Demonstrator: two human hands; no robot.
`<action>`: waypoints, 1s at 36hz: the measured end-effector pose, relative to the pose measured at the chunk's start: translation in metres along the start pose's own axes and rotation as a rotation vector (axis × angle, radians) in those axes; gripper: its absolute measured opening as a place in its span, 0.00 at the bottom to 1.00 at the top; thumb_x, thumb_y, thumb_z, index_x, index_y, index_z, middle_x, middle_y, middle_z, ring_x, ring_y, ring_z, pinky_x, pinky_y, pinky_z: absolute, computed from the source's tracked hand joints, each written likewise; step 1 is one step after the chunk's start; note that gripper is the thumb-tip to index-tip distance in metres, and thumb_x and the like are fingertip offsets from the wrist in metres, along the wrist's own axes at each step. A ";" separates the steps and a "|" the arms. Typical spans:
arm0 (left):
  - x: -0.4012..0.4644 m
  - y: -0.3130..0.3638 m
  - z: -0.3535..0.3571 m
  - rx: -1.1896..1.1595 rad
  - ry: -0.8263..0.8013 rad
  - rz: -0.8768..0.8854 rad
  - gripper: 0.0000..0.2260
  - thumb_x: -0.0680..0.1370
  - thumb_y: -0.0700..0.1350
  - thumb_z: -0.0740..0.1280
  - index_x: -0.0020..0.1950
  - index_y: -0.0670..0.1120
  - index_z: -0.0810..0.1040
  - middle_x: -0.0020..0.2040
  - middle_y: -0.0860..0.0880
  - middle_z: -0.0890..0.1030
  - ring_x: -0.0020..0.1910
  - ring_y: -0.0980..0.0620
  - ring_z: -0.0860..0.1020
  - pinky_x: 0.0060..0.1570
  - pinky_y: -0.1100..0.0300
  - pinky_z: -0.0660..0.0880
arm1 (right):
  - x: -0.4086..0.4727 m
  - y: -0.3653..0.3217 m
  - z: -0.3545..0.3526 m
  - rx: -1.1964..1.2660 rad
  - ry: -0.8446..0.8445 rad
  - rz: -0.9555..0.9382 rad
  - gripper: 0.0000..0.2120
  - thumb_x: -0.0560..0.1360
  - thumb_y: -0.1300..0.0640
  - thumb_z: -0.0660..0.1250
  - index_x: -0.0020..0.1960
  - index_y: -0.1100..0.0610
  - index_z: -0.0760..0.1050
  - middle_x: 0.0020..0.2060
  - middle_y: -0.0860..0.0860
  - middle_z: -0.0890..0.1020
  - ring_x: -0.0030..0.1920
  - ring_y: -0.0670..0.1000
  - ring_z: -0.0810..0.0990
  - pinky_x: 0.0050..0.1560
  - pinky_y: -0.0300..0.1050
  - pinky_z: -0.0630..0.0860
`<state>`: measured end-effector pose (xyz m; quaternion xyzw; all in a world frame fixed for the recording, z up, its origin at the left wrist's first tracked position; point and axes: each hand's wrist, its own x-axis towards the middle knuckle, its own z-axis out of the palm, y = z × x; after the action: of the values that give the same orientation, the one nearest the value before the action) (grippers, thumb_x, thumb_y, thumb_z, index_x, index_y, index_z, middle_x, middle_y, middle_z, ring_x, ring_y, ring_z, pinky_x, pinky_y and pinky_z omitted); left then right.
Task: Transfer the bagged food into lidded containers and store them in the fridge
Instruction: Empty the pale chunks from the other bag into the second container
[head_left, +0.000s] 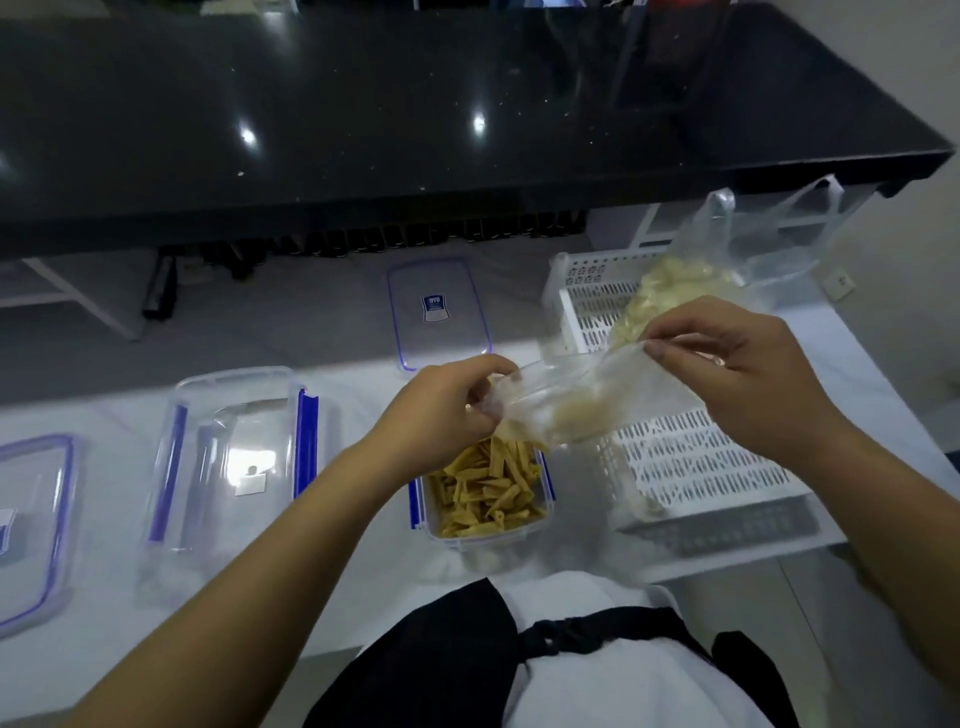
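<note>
Clear, floppy plastic is what both hands are busy with: a small see-through bag (587, 395) held up above the white table (363, 582), with a few pale yellowish bits left near its lower end. The left hand (441, 410) pinches one end with curled fingers, the right hand (737, 364) pinches the other end, so the bag is stretched between them, a bit blurry. Right under the left end sits an open clear container (488, 493) with blue clips, filled with tan ridged pasta-looking tubes. Just to the right is a white slotted basket (691, 467), and a second thin bag (691, 280) with pale chunks sits at its far end. A clear lid (439, 312) with a blue rim lies behind the filled container. Left of it stands an empty clear container (228, 457), and another blue-rimmed lid (36, 525) is at the table's left edge.
</note>
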<state>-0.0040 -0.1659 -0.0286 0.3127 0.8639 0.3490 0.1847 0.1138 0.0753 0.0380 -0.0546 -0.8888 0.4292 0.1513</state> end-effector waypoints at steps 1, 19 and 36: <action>0.000 -0.001 0.001 -0.007 0.015 -0.003 0.17 0.77 0.43 0.70 0.65 0.55 0.78 0.46 0.53 0.81 0.48 0.51 0.80 0.52 0.50 0.78 | 0.000 -0.001 -0.001 -0.001 0.005 -0.013 0.07 0.76 0.65 0.70 0.48 0.55 0.81 0.46 0.52 0.83 0.47 0.49 0.82 0.54 0.38 0.78; 0.025 0.044 -0.022 -0.091 -0.070 0.146 0.34 0.68 0.60 0.76 0.71 0.65 0.67 0.64 0.62 0.74 0.61 0.62 0.73 0.58 0.63 0.72 | 0.031 -0.012 0.015 -0.025 -0.081 -0.042 0.04 0.75 0.60 0.74 0.48 0.54 0.85 0.48 0.47 0.82 0.51 0.47 0.81 0.55 0.53 0.78; 0.033 0.059 -0.018 -0.316 -0.013 0.143 0.03 0.76 0.43 0.74 0.48 0.49 0.81 0.42 0.51 0.84 0.41 0.54 0.84 0.44 0.53 0.82 | -0.042 0.019 0.065 0.208 0.146 0.360 0.10 0.72 0.57 0.76 0.48 0.44 0.81 0.51 0.41 0.82 0.53 0.40 0.80 0.48 0.35 0.76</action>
<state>-0.0140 -0.1196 0.0232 0.3428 0.7727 0.4905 0.2116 0.1323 0.0291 -0.0241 -0.2272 -0.8023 0.5337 0.1410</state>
